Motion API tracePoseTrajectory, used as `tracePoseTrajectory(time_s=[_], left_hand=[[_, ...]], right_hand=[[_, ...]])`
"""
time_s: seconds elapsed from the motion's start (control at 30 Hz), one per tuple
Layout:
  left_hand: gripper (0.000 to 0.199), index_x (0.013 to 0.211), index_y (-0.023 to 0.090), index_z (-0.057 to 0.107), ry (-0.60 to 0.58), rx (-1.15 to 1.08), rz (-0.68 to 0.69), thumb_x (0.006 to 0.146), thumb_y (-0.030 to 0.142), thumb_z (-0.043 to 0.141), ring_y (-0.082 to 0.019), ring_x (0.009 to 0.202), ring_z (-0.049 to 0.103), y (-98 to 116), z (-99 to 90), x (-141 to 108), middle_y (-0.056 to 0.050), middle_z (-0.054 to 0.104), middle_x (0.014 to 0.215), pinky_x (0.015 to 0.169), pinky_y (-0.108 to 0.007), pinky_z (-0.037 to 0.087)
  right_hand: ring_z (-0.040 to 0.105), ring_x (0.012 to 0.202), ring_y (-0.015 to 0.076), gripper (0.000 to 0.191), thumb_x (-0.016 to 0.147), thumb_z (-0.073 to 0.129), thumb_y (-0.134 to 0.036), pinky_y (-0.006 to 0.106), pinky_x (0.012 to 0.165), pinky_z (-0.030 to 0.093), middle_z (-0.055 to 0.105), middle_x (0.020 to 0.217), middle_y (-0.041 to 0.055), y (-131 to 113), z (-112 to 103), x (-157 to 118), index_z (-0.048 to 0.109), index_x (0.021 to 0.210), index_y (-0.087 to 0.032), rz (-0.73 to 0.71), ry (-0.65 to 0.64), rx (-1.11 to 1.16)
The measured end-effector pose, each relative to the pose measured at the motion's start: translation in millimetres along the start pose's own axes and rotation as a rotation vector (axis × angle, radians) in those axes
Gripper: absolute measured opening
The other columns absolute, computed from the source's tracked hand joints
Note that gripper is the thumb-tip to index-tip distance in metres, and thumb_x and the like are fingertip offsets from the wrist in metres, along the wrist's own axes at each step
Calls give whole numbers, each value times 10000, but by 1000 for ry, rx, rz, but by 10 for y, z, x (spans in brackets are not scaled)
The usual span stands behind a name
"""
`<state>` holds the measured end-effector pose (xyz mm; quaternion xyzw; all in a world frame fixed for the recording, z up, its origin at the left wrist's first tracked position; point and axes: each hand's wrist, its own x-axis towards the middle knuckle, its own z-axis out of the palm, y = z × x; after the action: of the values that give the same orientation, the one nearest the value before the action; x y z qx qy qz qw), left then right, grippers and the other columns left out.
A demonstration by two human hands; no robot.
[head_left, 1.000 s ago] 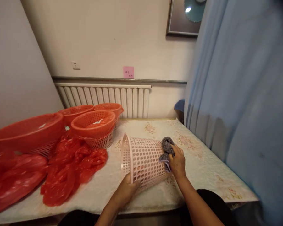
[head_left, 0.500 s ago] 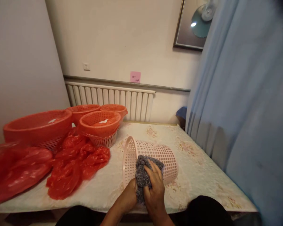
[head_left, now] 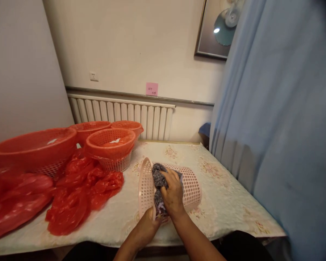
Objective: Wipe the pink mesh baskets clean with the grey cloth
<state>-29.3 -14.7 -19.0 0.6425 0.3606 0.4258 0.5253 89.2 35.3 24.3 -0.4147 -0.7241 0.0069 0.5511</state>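
A pale pink perforated basket (head_left: 191, 186) lies on its side on a flowered tablecloth (head_left: 220, 214), its open mouth facing left. My left hand (head_left: 149, 224) grips the near lower part of its rim, thumb on the rim. Pressed on the upper side of the basket near the mouth, my right hand (head_left: 172, 190) holds a dark grey fuzzy cloth (head_left: 159, 177). The fingers of the right hand are bent over the cloth and partly cover it.
Several baskets lined with red plastic, one of them large (head_left: 35, 145), stand at the back left. Crumpled red bags (head_left: 70, 195) lie before them. A radiator (head_left: 125, 108) runs along the wall, and a blue curtain (head_left: 244, 108) hangs on the right.
My right hand has moved up and away over the basket's side with the cloth. My left hand now shows clear of the cloth at the rim. The view has shifted slightly right.
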Motion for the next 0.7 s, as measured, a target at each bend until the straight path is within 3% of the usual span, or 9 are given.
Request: tracePoseTrajectory(time_s=[0.23,0.37,0.53,0.7], left_hand=[[352,1169,170,658,-43,15,13,847,234,530,-259,1159,582,-37,6,-74,-72,687,1210,1100,-404,348],[375,1170,146,650,-23,-67,-27,810,229,584,-277,1169,583,-72,29,-44,-97,688,1205,1094,-436,359],[487,1231,132,569,186,-246,-27,748,167,615,-277,1199,562,99,94,116,-100,666,1238,1095,-443,354],[550,1292,137,533,163,-251,-13,745,152,587,-281,1249,521,254,130,163,-84,632,1295,1122,-449,321]], right_hand=[[510,1125,223,461,701,478,-23,398,1018,377,622,1198,43,-28,-56,278,633,1084,-226,28,-52,16],[517,1080,221,413,713,472,-28,379,976,396,635,1142,40,-27,-77,291,637,1038,-222,47,-90,22],[485,1133,226,522,646,442,13,395,1007,384,610,1190,42,9,-82,180,624,1074,-224,39,-76,36],[472,1172,223,636,594,424,24,402,1047,364,594,1231,41,91,-157,131,605,1150,-223,-20,-101,61]])
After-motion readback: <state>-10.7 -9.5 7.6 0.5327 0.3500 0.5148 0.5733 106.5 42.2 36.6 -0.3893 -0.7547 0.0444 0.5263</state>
